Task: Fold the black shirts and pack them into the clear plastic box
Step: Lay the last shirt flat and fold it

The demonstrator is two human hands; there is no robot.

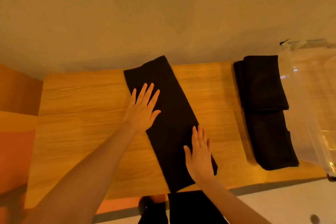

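A black shirt lies folded into a long narrow strip, running diagonally across the middle of the wooden table. My left hand lies flat with spread fingers on the strip's upper left part. My right hand presses flat on its lower right part near the table's front edge. Two folded black shirts sit to the right, one further back and one nearer. The clear plastic box stands at the table's right end, next to them.
A plain wall rises behind the table. An orange surface lies to the left of the table. Dark clothing and a pale floor show below the front edge.
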